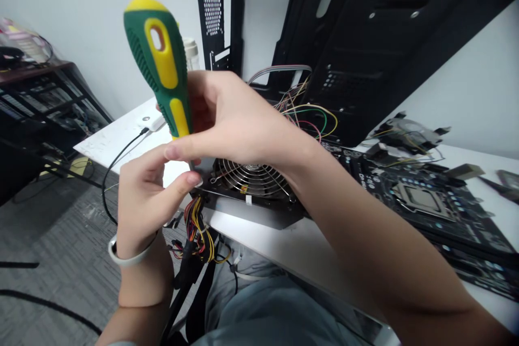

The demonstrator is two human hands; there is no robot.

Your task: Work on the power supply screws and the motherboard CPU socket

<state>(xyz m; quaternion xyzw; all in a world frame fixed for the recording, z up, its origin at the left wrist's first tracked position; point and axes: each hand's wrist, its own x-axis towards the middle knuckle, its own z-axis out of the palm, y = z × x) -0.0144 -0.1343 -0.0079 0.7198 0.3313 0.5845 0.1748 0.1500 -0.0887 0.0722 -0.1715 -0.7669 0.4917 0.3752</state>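
A large green and yellow screwdriver (164, 65) stands nearly upright, its shaft pointing down at the left corner of a black power supply (251, 206) with a round wire fan grille (253, 175). My right hand (239, 119) is closed round the lower part of the handle. Beside the shaft, my left hand (152, 189) has its thumb and fingers bent toward the metal, near the power supply's corner; the fingertips are partly hidden, so their contact is unclear. A bundle of yellow, red and black cables (198, 227) hangs from the power supply's left end.
Behind stands a black computer case (348, 38) with thin coloured wires (312, 116) in front. A motherboard (430, 211) and a cooler fan (409, 135) lie on the white table (101, 143) at the right. A white device (152, 120) with a black cable sits at the left.
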